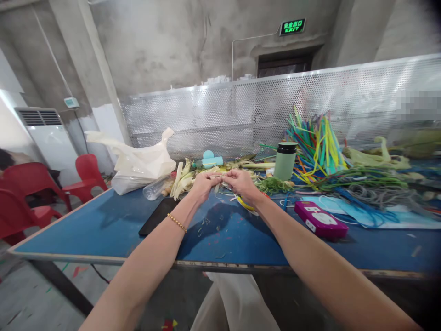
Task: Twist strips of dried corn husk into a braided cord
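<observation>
My left hand (203, 185) and my right hand (243, 185) meet above the far half of the blue table (113, 232), both closed in a pinch. Between their fingertips is a thin pale strip (218, 178), which looks like a piece of dried husk. The fingers cover most of it. Left of my left hand lie pale, husk-like leaves (182, 184). A yellow cord or band (245, 203) rests on the table beneath my right wrist.
A white plastic bag (141, 161), clear bottle (154, 189) and black tablet-like slab (160, 216) are on the left. To the right stand a green tumbler (285, 162), colourful strips (320, 147), tangled cords (365, 181), a magenta box (320, 219) and blue masks (389, 216). A perforated metal panel (206, 115) rises behind.
</observation>
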`<state>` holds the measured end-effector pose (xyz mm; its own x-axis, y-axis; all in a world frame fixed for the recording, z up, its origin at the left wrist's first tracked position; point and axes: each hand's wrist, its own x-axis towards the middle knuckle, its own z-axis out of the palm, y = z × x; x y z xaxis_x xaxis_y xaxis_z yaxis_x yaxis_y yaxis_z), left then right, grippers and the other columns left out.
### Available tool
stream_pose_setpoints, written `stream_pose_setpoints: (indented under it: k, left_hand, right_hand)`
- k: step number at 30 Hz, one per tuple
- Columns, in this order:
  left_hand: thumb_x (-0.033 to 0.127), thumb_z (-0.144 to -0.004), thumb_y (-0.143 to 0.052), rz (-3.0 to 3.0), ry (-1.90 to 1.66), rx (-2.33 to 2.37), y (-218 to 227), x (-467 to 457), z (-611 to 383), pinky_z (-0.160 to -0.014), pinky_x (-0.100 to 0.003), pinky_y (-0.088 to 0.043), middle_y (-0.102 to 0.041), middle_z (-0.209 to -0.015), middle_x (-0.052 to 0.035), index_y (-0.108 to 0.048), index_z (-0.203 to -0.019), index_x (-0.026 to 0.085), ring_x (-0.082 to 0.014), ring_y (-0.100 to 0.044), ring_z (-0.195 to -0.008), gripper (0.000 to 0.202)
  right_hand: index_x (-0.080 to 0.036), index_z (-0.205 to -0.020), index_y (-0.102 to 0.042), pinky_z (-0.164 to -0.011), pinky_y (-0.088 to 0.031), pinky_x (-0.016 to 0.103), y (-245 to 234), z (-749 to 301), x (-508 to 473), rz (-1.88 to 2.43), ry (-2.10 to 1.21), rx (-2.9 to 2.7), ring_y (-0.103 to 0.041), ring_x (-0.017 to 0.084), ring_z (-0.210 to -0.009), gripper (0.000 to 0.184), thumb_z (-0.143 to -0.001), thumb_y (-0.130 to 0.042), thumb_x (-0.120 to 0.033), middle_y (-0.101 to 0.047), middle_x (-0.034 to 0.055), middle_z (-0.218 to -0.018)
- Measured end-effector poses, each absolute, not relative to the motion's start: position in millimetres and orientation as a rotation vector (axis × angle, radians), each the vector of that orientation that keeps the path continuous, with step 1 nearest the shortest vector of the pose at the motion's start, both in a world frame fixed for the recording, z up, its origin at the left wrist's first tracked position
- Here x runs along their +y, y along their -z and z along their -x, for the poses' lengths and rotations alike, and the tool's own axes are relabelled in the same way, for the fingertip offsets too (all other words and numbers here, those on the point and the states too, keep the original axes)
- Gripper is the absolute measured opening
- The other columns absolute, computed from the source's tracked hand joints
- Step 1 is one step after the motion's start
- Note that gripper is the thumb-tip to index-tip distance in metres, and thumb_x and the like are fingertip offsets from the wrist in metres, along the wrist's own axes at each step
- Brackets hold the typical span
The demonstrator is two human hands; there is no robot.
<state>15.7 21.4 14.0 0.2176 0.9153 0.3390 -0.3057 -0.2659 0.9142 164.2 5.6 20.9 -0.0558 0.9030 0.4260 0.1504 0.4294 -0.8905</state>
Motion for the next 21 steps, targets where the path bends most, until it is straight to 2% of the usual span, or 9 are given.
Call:
stream_pose_setpoints:
  k: [5, 11, 14, 18, 21]
  left_hand:
    - [0.018, -0.051, -0.085, -1.341, -1.299, 0.615, -13.7, 21.0, -15.0, -0.066, -0.025, -0.04, -0.071, -0.074, -0.007, -0.076, -0.084, 0.009, -0.0116, -0.057, -0.066, 0.035]
    - [0.016, -0.053, -0.083, -1.381, -1.236, 0.583, -13.8, 18.6, -19.0, -0.063, -0.024, -0.037, -0.07, -0.074, -0.0057, -0.075, -0.083, 0.01, -0.0097, -0.054, -0.064, 0.031]
    - [0.019, -0.056, -0.083, -1.358, -1.226, 0.584, -14.8, 17.0, -20.6, -0.061, -0.024, -0.037, -0.068, -0.07, -0.005, -0.073, -0.082, 0.009, -0.009, -0.053, -0.061, 0.029]
    - [0.028, -0.06, -0.082, -1.304, -1.256, 0.635, -15.2, 14.1, -21.5, -0.054, -0.024, -0.034, -0.063, -0.061, -0.0033, -0.067, -0.07, 0.01, -0.0083, -0.05, -0.053, 0.026]
    - [0.026, -0.06, -0.081, -1.278, -1.264, 0.683, -15.0, 12.5, -21.8, -0.05, -0.023, -0.032, -0.062, -0.059, -0.0027, -0.064, -0.066, 0.011, -0.0083, -0.049, -0.049, 0.024]
  right_hand:
    - [-0.015, -0.064, -0.061, -0.036, -0.016, 0.021, -28.1, -171.4, 2.9, 1.039, -0.989, -1.421, -0.027, 0.005, -0.036, 0.038, -0.065, -0.074, -0.05, -0.039, -0.0065, -0.041]
    - [-0.016, -0.063, -0.057, -0.036, -0.018, 0.02, -28.1, -170.4, 5.2, 0.824, -1.008, -1.314, -0.028, 0.004, -0.037, 0.04, -0.05, -0.084, -0.043, -0.041, -0.0079, -0.041]
    - [-0.017, -0.06, -0.055, -0.037, -0.019, 0.021, -26.8, -169.7, 5.8, 0.805, -0.977, -1.336, -0.03, 0.004, -0.037, 0.039, -0.053, -0.083, -0.044, -0.042, -0.007, -0.041]
    - [-0.017, -0.057, -0.054, -0.037, -0.019, 0.021, -26.9, -167.9, 3.3, 0.814, -0.949, -1.399, -0.031, 0.004, -0.037, 0.039, -0.058, -0.079, -0.045, -0.045, -0.0052, -0.041]
    - [-0.016, -0.056, -0.055, -0.038, -0.019, 0.021, -27.8, -166.1, 1.2, 0.842, -0.922, -1.426, -0.031, 0.004, -0.037, 0.036, -0.06, -0.077, -0.045, -0.044, -0.0053, -0.039]
